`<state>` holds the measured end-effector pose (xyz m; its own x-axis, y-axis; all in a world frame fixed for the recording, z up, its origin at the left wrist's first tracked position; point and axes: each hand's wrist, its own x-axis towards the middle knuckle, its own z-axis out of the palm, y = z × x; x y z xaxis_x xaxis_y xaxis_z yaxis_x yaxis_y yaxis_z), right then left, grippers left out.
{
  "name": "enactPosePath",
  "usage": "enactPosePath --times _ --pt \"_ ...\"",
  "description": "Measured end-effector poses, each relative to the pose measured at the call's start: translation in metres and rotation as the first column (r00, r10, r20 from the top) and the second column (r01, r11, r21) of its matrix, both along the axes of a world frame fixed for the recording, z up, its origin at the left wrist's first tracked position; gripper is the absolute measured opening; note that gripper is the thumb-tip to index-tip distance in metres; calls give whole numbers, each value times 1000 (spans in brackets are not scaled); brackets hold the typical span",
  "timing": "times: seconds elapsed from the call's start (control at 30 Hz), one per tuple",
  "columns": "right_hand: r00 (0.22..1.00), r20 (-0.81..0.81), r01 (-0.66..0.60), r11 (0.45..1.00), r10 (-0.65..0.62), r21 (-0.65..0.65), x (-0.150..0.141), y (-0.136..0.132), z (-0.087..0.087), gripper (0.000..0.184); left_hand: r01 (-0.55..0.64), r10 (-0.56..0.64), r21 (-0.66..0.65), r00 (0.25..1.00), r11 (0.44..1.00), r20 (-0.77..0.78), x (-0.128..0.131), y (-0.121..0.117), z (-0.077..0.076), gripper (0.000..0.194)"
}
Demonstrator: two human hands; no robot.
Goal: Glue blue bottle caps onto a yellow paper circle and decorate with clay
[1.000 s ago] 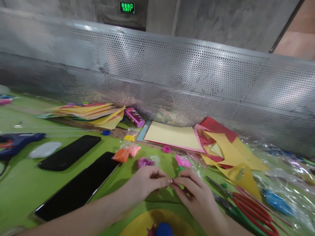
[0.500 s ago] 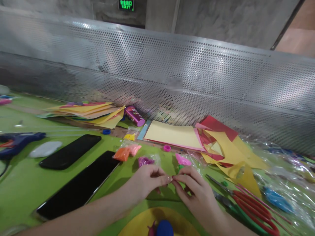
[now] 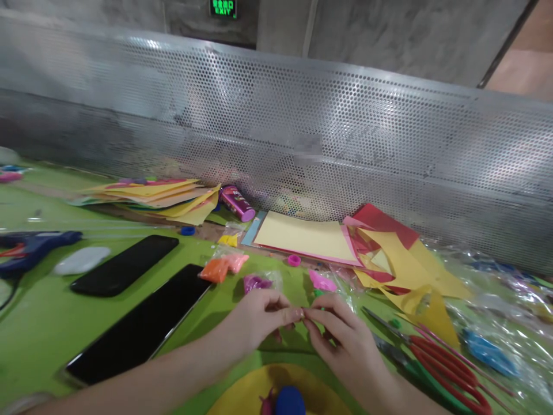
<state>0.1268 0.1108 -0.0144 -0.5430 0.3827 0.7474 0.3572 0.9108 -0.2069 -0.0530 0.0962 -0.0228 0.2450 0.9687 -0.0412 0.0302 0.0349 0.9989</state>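
Observation:
Fingertip to fingertip, my left hand [image 3: 265, 317] and my right hand [image 3: 341, 328] meet over the green table, both pinched closed. Whatever lies between the fingertips is too small to make out. Just below them is a yellow disc [image 3: 242, 392], cut off by the frame's bottom edge. A dark blue ball [image 3: 290, 400] and a small purple-pink piece [image 3: 267, 402] sit on it. Beyond my fingers lie a bag of purple clay [image 3: 257, 282], a pink clay piece [image 3: 322, 280] and bags of orange clay [image 3: 215, 270].
Red-handled scissors [image 3: 440, 360] and a green-handled pair [image 3: 427, 377] lie right of my right hand. Two black phones [image 3: 142, 323] and a glue gun [image 3: 34, 251] are at left. Paper sheets [image 3: 306, 236] and a purple canister [image 3: 237, 203] rest before a perforated metal panel [image 3: 276, 127].
Both hands stay together with only slight finger movement. The view has shifted very little, and nothing on the table has moved.

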Motion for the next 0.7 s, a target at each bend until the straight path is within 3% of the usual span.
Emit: enactPosePath --times 0.7 --pt "999 24 -38 998 40 -56 2 -5 4 11 15 -16 -24 997 1000 -72 0 -6 8 36"
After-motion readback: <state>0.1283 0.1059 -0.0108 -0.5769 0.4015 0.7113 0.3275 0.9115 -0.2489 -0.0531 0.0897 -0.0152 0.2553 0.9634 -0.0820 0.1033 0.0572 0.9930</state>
